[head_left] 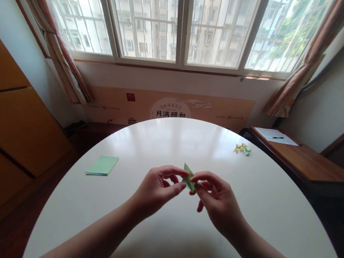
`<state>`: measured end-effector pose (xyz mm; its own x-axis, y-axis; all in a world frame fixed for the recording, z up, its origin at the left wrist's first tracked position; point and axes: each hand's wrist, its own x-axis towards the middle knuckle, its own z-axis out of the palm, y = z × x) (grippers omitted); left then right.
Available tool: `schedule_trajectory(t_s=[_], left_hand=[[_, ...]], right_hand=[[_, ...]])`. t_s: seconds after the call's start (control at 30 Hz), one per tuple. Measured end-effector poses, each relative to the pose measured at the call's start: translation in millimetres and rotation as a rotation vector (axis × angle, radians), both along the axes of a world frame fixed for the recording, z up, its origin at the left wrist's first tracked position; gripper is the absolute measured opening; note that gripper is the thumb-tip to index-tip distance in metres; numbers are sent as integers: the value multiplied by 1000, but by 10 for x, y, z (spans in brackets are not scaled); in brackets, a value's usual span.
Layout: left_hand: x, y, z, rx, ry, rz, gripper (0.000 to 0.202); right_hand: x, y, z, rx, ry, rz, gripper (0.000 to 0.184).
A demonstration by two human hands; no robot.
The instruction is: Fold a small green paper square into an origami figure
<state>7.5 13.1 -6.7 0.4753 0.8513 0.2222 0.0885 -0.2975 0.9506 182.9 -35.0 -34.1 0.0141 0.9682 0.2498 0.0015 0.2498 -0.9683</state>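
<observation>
Between my two hands, above the middle of the white table, is a small folded piece of green paper (pixel 188 183) with a pointed tip standing up. My left hand (pixel 161 186) pinches its left side between thumb and forefinger. On the other side, my right hand (pixel 214 193) grips the paper's right edge with thumb and forefinger, its other fingers curled below. The fingertips hide part of the folds.
A stack of green square paper (pixel 102 165) lies at the left of the round white table (pixel 85 219). Several small yellow and green folded paper figures (pixel 242 149) sit at the back right. Beyond stands a wooden desk (pixel 318 163) with a white sheet (pixel 265 134) and a pen (pixel 278 138).
</observation>
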Motion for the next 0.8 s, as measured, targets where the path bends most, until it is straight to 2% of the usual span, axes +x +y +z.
schedule_trajectory(t_s=[0.27,0.8], left_hand=[[-10,14,-12,-59,17,-8,28],[8,-11,-19,-84,-11,2,27]], right_hand=[[8,5,24,-32,0,-31,13],[-10,-12,14,-10,-7,-13,13]])
